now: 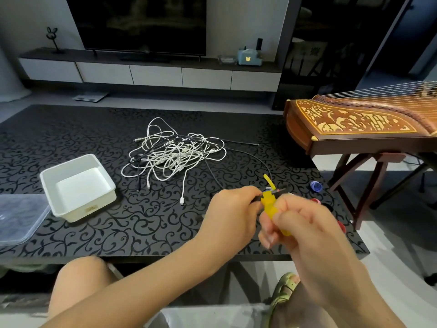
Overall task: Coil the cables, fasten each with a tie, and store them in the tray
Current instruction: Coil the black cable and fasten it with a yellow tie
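Note:
A tangled heap of white and black cables (173, 153) lies mid-table. A white tray (79, 188) stands to its left, with nothing in it. One black cable (250, 155) runs from the heap toward my hands. My left hand (233, 209) grips the near end of that black cable. My right hand (305, 230) holds a yellow tie (269, 202) wrapped at the cable, its thin tail sticking up. Both hands hover over the table's front right part, close together.
A clear plastic lid (17, 218) lies at the left edge. Blue (315, 186) and red ties (315, 201) sit near the right table edge. A wooden zither (359, 124) on a stand is at the right. My knees are below the table's front edge.

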`<state>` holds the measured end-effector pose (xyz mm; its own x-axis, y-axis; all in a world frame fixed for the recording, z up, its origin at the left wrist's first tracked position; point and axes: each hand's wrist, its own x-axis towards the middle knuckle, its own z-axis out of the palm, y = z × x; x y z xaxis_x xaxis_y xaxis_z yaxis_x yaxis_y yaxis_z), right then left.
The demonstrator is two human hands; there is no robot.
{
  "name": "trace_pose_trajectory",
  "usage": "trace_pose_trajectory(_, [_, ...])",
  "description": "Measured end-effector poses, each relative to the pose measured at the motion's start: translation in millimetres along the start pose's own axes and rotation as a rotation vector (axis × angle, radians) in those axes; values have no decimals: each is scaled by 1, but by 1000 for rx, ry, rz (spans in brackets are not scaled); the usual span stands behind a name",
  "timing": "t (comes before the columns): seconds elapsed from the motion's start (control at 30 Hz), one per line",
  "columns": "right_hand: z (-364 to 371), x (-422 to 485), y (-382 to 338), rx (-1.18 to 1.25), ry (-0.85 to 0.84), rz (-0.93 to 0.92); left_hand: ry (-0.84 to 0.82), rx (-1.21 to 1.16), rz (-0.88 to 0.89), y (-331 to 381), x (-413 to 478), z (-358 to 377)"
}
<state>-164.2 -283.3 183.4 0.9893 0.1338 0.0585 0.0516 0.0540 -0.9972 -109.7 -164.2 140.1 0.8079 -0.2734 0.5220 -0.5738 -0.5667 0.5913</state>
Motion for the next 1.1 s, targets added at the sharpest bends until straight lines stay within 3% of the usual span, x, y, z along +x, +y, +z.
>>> trace_pose_trajectory(0.07, [-4, 1, -1, 133, -14, 27, 2, 128, 117, -2, -3, -2])
trace_pose_trajectory(0.13, [-10, 1, 2, 257, -4, 104, -35, 173, 125, -5, -11, -4])
trace_pose_trajectory(0.3, [-23, -3, 23, 148, -15, 266, -27, -58, 24, -10, -17, -11])
trace_pose_trajectory(0.5, [-27, 15, 24, 259, -74, 368, -30, -48, 35, -11, -14, -9])
trace_pose_trajectory(0.6, [-26, 31, 26, 141, 17, 412, -66, 24, 58, -16, -7, -7])
trace_pose_trajectory(0.8, [-15, 59, 43, -50, 216, 388, -154, 321, -74, -30, 15, 2])
trace_pose_trajectory(0.93, [-6, 74, 45, 86, 366, 432, -217, 472, -54, -33, 20, 12])
trace_pose_trajectory(1.1, [-6, 78, 37, 260, 338, 417, -144, 412, 54, -31, 13, 12])
